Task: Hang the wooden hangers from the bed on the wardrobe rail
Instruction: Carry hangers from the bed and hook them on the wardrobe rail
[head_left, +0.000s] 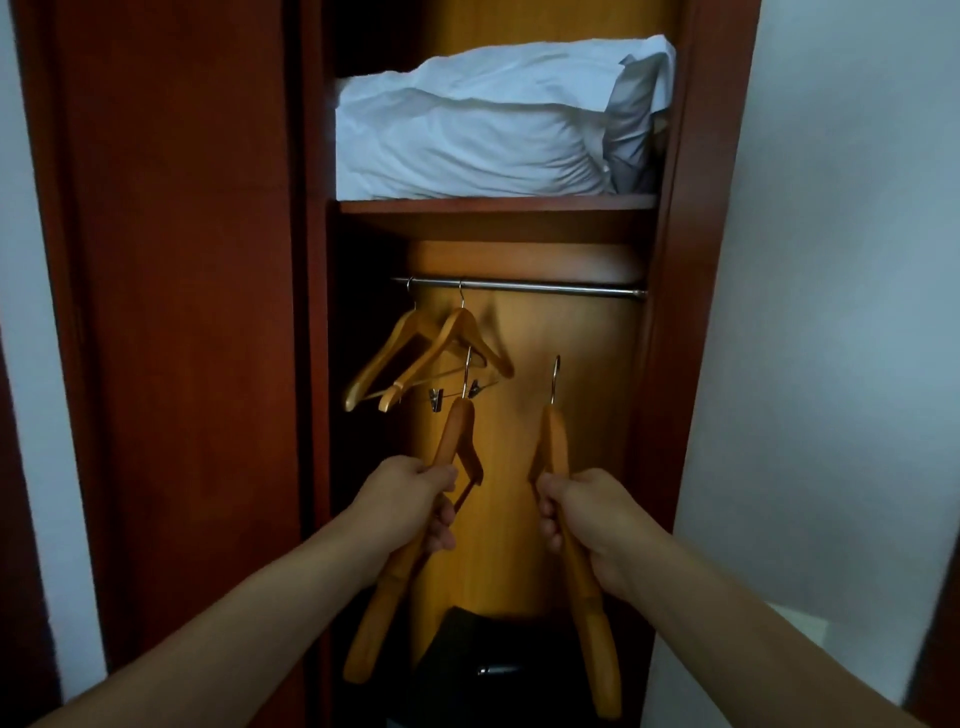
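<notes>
Both our hands are clenched on hangers: left hand (415, 486) grips one honey-coloured wooden hanger (451, 441), right hand (582, 501) grips another wooden hanger (555, 441), hooks up, just below the steel wardrobe rail (545, 289). We'd lift each hook over the bare stretch right of the hung ones, one at a time. Count: two already-hung wooden hangers (436, 343) on the rail, two held, one white pillow (467, 130) on the shelf.

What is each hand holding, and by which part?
The left hand grips one wooden hanger by an arm below its hook. The right hand grips another hanger the same way, hook upward.
</notes>
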